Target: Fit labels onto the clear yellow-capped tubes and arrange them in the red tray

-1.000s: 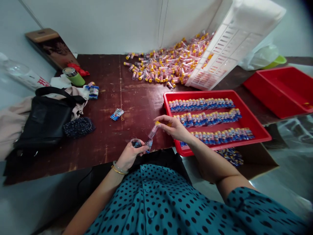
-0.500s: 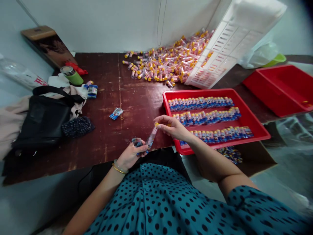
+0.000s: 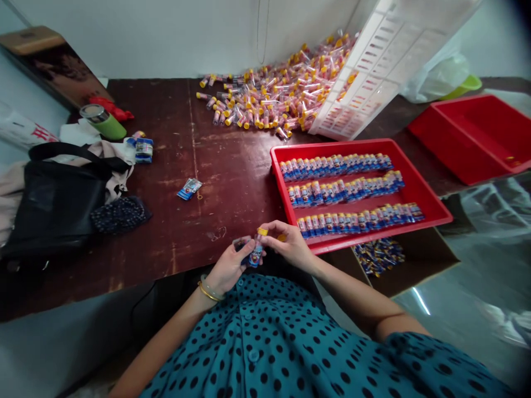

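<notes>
Just off the table's front edge, both hands meet at a small clear tube (image 3: 256,251) with a yellow cap and a blue printed sleeve around its lower part. My left hand (image 3: 227,267) is closed on the tube's lower end and on some flat printed sleeves (image 3: 241,242), partly hidden by the fingers. My right hand (image 3: 291,245) pinches the tube near its cap. Another yellow cap (image 3: 282,237) shows in the right palm. Right of the hands is a red tray (image 3: 429,210) with three rows of sleeved tubes (image 3: 336,166).
Loose yellow-capped tubes (image 3: 265,102) are heaped at the back, beside a tilted white basket (image 3: 352,105). Flat sleeves (image 3: 189,188) lie on the table (image 3: 224,166). A black bag (image 3: 62,199) and green cup (image 3: 105,122) are at left, a red bin (image 3: 468,132) and cardboard box (image 3: 427,257) at right.
My right hand has come down toward my left, and the tube now sits lower, more upright, with the blue sleeve around it. The view has shifted slightly.
</notes>
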The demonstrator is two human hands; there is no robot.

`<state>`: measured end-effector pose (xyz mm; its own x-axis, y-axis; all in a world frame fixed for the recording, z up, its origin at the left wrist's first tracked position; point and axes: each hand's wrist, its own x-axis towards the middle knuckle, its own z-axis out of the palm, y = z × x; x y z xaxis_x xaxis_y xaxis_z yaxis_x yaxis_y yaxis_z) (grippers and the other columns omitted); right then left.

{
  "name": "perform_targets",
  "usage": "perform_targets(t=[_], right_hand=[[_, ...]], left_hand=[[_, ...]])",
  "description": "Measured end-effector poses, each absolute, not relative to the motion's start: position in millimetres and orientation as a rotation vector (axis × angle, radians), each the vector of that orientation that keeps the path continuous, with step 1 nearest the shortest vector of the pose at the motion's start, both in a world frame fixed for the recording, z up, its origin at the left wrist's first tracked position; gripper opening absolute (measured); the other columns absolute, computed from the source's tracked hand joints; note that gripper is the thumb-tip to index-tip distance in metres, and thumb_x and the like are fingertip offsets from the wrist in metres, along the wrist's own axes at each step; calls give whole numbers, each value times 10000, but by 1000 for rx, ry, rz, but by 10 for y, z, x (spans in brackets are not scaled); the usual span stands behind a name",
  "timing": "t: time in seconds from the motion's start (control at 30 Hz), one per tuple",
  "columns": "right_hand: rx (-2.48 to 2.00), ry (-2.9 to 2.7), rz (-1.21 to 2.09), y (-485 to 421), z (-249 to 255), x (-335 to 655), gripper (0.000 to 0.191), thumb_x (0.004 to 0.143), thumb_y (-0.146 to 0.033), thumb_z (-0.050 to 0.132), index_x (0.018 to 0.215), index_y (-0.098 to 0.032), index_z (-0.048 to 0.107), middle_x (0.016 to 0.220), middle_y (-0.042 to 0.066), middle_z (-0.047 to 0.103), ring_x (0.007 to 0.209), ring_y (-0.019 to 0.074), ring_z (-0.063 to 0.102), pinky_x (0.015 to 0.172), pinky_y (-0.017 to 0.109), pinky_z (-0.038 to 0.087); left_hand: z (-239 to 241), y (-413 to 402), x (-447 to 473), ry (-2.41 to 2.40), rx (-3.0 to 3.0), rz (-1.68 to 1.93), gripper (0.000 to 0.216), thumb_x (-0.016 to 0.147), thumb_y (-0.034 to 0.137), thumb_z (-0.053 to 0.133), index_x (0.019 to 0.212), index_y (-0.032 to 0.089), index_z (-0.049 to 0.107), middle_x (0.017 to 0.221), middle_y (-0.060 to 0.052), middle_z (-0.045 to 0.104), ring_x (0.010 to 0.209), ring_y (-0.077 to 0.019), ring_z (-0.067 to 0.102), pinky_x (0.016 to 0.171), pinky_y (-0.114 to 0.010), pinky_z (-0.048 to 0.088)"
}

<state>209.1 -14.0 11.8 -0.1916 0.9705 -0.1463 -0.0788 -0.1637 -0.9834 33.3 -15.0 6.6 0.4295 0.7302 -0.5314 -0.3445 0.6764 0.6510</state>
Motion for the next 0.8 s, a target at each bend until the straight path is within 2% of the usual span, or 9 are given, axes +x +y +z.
perform_targets(t=[0.17, 0.33, 0.5, 0.67, 0.73, 0.8], right_hand=[[-1095, -1210, 1458, -225, 200, 2064, 272, 775, -332, 766, 989, -201, 662, 984, 32, 682, 740, 135, 651, 675, 258, 566], [-1073, -1221, 1477, -188, 184, 2094, 252, 795, -376, 740, 964, -201, 675, 1057, 41, 673, 687, 121, 640, 639, 262, 575], [-1054, -1228, 1477, -161, 119, 2148, 230, 804, -380, 730, 942, -200, 691, 1091, 46, 665, 730, 129, 647, 669, 266, 570], [-1107, -1222, 1456, -138, 177, 2174, 438, 787, -355, 752, 1179, -239, 595, 1113, 46, 652, 789, 120, 626, 589, 191, 504], [-1109, -1187, 1525, -134, 223, 2175, 356, 782, -380, 748, 1068, -212, 620, 1175, 50, 622, 686, 76, 587, 519, 166, 461], [-1102, -1133, 1632, -103, 255, 2227, 309, 783, -423, 736, 931, -179, 618, 1156, 49, 621, 557, 32, 514, 451, 159, 412]], left_hand=[[107, -127, 400, 860, 431, 781, 268, 686, 358, 835, 814, 164, 700, 729, 0, 702, 648, -136, 632, 647, -266, 535], [94, -111, 421, 855, 462, 786, 264, 703, 361, 823, 834, 159, 714, 732, -4, 712, 649, -138, 640, 639, -260, 530], [106, -104, 435, 888, 478, 773, 261, 716, 376, 810, 846, 168, 721, 733, -2, 710, 656, -133, 640, 647, -252, 537], [151, -77, 473, 905, 499, 770, 273, 699, 392, 819, 839, 180, 719, 751, -2, 705, 678, -133, 639, 666, -251, 538], [165, -66, 499, 933, 510, 755, 291, 690, 401, 823, 849, 181, 718, 760, -6, 701, 689, -137, 635, 667, -250, 535], [172, -50, 530, 980, 510, 733, 327, 685, 423, 820, 882, 181, 719, 789, -19, 707, 710, -147, 636, 668, -253, 532]])
